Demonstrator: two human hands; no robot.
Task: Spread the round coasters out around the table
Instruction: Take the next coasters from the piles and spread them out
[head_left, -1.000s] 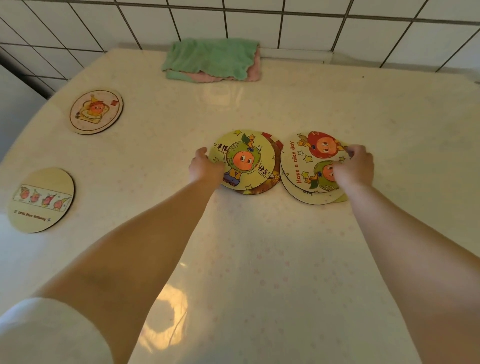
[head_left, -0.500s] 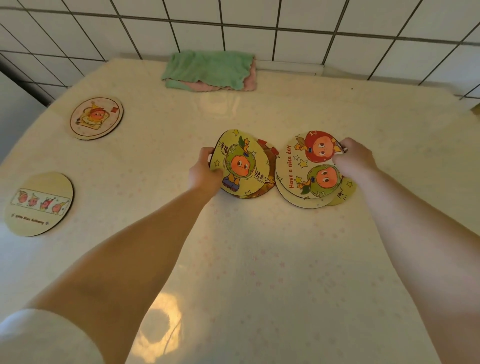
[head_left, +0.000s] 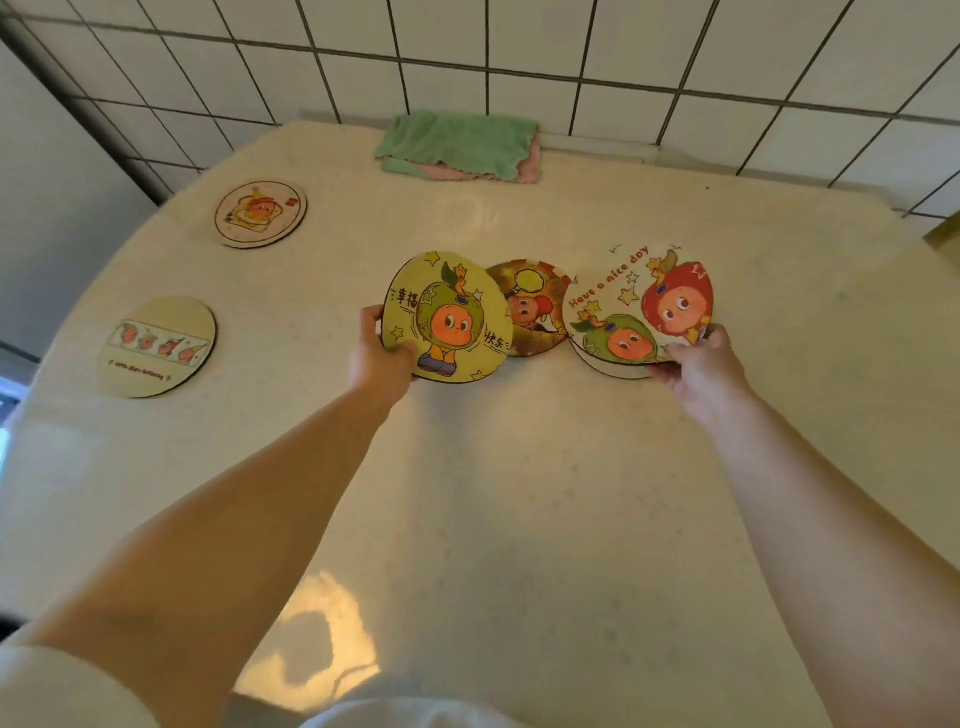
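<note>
The left hand (head_left: 379, 358) clamped its fingers on a yellow round cartoon coaster (head_left: 447, 317); the right hand (head_left: 698, 364) gripped a white "Have a nice day" round coaster (head_left: 639, 306), both tilted above the cream tabletop (head_left: 519, 493).

Folded green cloth (head_left: 460, 140) over a pink cloth (head_left: 525, 174) at the table's far edge beyond both hands, white tiled wall (head_left: 571, 57) with dark grout behind it, cream speckled table (head_left: 519, 493) under the hands

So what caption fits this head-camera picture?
Left hand and right hand each lift a cartoon coaster off the table.
</note>
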